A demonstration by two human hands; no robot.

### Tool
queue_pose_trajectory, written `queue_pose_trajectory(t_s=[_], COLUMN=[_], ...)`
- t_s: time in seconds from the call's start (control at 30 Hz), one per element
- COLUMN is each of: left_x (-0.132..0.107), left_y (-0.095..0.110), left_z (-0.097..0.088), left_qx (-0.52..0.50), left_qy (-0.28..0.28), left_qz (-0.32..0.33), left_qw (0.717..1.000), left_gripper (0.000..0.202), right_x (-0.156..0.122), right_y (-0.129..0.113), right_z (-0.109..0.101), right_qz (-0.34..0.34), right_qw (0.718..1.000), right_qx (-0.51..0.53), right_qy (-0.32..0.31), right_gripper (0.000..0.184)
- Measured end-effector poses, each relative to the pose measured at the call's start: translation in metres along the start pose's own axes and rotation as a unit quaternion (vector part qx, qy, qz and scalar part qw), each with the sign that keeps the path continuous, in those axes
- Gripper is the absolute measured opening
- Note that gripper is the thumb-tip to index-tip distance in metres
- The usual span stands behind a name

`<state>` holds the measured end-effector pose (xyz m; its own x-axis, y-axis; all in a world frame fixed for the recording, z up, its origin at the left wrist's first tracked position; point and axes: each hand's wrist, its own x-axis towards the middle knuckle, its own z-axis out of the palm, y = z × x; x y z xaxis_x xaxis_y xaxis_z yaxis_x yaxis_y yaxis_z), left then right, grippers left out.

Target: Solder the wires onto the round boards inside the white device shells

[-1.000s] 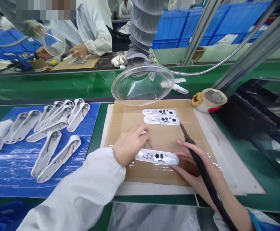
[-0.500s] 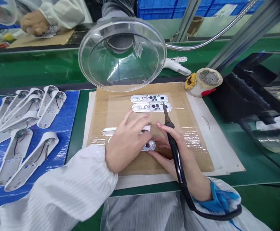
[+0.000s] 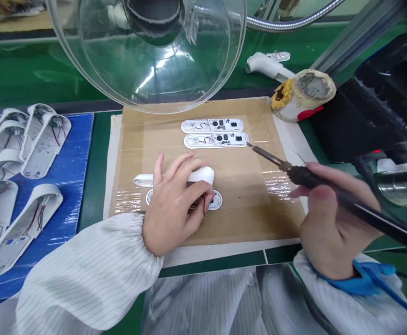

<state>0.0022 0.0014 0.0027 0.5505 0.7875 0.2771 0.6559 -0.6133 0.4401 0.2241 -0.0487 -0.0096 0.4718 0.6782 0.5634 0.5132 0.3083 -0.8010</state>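
My right hand (image 3: 336, 218) is closed around a soldering iron (image 3: 303, 177), gripped like a pen. The iron's tip points left, near the right end of the nearer of two white strips with circuit boards (image 3: 215, 140). On the cardboard my left hand (image 3: 177, 202) bends over a white plastic casing (image 3: 203, 175) and another board strip (image 3: 216, 200). Its thumb and index finger pinch a thin red wire (image 3: 204, 204) above that strip. My left palm and fingers hide much of both pieces.
Several white casings with wires (image 3: 46, 144) lie on a blue mat (image 3: 81, 163) at left. A round clear magnifier lens (image 3: 147, 70) hangs over the back of the cardboard (image 3: 248, 218). At right stand a crusted pot (image 3: 290, 109) and a black device (image 3: 343, 135).
My right hand has moved right, away from my left, swinging the iron from upright to slanting leftward. My left thumb and index finger now pinch the red wire. The view has shifted.
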Motion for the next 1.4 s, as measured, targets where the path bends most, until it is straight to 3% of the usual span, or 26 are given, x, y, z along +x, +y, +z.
queue_pose_trajectory(t_s=[0.1, 0.2, 0.37, 0.7, 1.07, 1.2, 1.4], left_x=[-0.001, -0.001, 0.001, 0.002, 0.003, 0.002, 0.003], left_y=[0.0, 0.001, 0.002, 0.003, 0.002, 0.003, 0.002], left_z=[0.001, 0.002, 0.001, -0.002, 0.001, 0.002, 0.003], left_qx=[0.008, 0.011, 0.014, 0.02, 0.022, 0.024, 0.022], left_qy=[0.006, 0.009, 0.003, -0.009, 0.01, 0.013, 0.013], left_qz=[-0.001, -0.004, -0.004, -0.005, -0.001, 0.0, 0.002], left_qw=[1.0, 1.0, 1.0, 1.0, 1.0, 1.0, 1.0], left_gripper=[0.01, 0.012, 0.014, 0.015, 0.013, 0.012, 0.011], right_x=[0.002, -0.002, -0.006, -0.004, -0.006, -0.005, -0.003], right_y=[0.008, 0.008, 0.004, 0.005, 0.008, 0.007, 0.009], right_z=[0.002, 0.002, -0.001, -0.003, -0.004, -0.003, 0.006], right_qz=[0.002, 0.023, -0.003, -0.01, 0.003, 0.001, 0.035], right_qw=[0.999, 0.998, 0.992, 0.985, 0.984, 0.986, 0.998], right_qx=[0.036, 0.061, 0.079, 0.067, 0.06, 0.063, 0.058], right_qy=[0.032, -0.009, -0.097, -0.157, -0.17, -0.151, 0.019], right_gripper=[0.018, 0.027, 0.017, 0.011, 0.011, 0.011, 0.019])
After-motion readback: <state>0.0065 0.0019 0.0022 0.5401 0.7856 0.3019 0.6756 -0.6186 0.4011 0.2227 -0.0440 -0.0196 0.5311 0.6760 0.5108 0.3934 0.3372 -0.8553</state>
